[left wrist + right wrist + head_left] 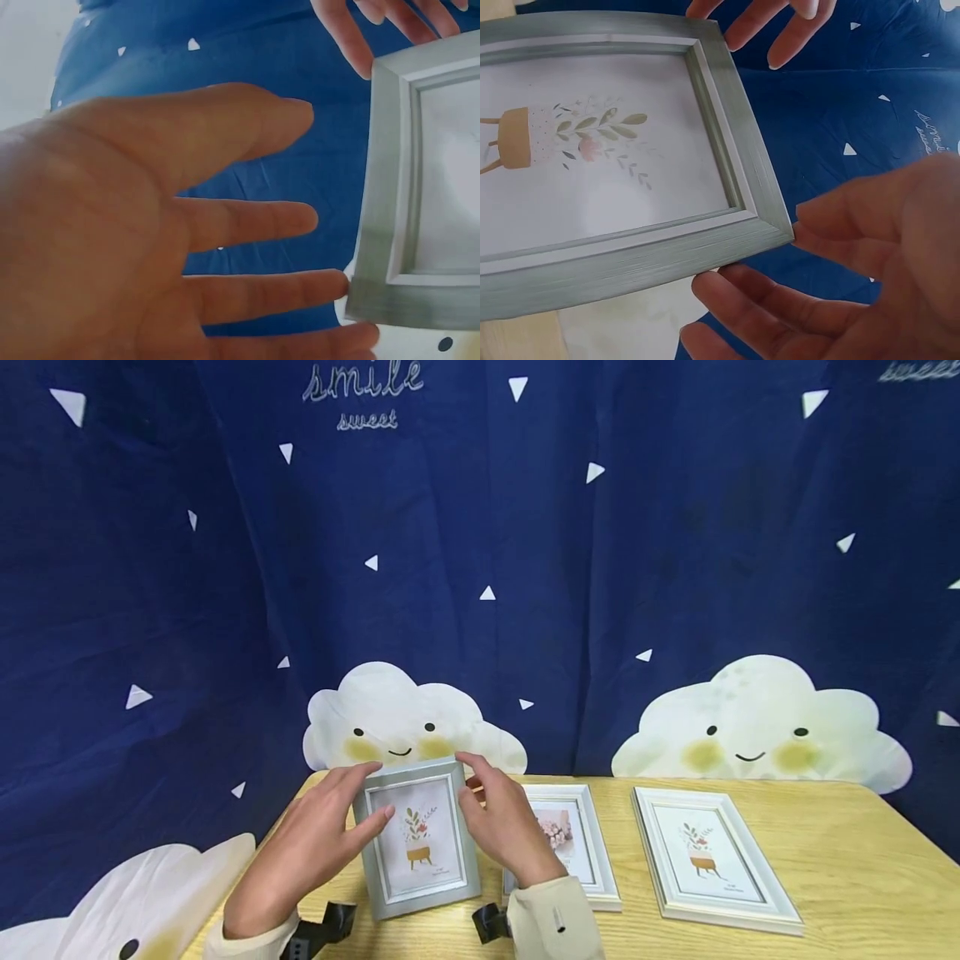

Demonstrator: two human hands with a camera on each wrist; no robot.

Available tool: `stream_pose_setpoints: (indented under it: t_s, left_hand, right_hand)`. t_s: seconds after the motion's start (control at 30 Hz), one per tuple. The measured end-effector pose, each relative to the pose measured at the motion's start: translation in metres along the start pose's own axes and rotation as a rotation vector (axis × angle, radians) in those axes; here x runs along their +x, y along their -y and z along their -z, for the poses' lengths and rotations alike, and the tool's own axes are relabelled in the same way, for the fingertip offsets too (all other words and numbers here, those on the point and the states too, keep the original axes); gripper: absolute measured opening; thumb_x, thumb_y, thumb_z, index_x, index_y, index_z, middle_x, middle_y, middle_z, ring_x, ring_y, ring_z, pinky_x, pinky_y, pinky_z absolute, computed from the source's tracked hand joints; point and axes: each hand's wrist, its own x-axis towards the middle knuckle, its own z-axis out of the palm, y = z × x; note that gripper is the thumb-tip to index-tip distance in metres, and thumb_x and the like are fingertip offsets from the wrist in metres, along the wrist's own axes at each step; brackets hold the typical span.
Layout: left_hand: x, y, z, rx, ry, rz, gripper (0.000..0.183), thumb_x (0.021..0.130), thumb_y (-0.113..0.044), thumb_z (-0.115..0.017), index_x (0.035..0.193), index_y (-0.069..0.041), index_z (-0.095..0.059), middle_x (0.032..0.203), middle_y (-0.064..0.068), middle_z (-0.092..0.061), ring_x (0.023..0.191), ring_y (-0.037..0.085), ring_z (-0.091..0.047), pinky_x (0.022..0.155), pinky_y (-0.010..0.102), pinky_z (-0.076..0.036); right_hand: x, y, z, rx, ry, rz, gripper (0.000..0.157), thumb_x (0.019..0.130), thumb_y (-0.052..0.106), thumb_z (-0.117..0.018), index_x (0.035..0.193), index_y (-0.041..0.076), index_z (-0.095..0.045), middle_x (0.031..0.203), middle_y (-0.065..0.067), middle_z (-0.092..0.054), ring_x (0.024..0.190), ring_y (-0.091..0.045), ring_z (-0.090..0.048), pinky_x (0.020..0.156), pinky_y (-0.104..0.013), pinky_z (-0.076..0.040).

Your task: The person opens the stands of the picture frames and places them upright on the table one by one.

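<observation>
At the left part of the wooden table, the grey-green picture frame is raised to face the person, leaning slightly sideways; its lower edge seems to rest on the wood, though the head view leaves that unsure. It should handle as a light, rigid piece, its painted moulding smooth and a little slippery, its glossy front probably the fragile part. The best hold is likely on both side rails, clear of that front. The left hand is spread wide, fingers nearly straight at the upper left corner; the right hand is loosely bent, fingertips touching the upper right corner.

The frame's back is out of sight. The right hand covers part of the white flower-photo frame. The caption below the plant print is too tiny to read.
</observation>
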Motion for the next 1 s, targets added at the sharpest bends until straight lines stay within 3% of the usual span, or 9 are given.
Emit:
stream_pose_setpoints:
  t_s: [0.63,1.0]
  left_hand:
    - [0.009,0.015,-0.015,-0.109,0.005,-0.027,0.047,0.089,-0.024,-0.068,0.129,-0.004,-0.056,0.128,0.015,-0.056,0.115,0.034,-0.055,0.093,0.052,-0.044]
    - [0.006,0.015,-0.014,-0.106,0.113,0.025,0.056,0.091,-0.029,-0.066,0.137,-0.005,-0.048,0.139,0.019,-0.043,0.114,0.04,-0.054,0.089,0.056,-0.045]
  right_hand:
    - [-0.006,0.008,0.014,-0.051,0.084,0.001,0.039,0.098,0.015,-0.05,0.136,0.019,-0.053,0.104,-0.008,-0.066,0.091,-0.02,-0.064,0.073,-0.037,-0.049]
    - [-0.007,0.01,0.016,-0.038,0.149,-0.015,0.043,0.098,0.015,-0.053,0.14,0.02,-0.047,0.112,-0.011,-0.066,0.1,-0.022,-0.064,0.081,-0.042,-0.051]
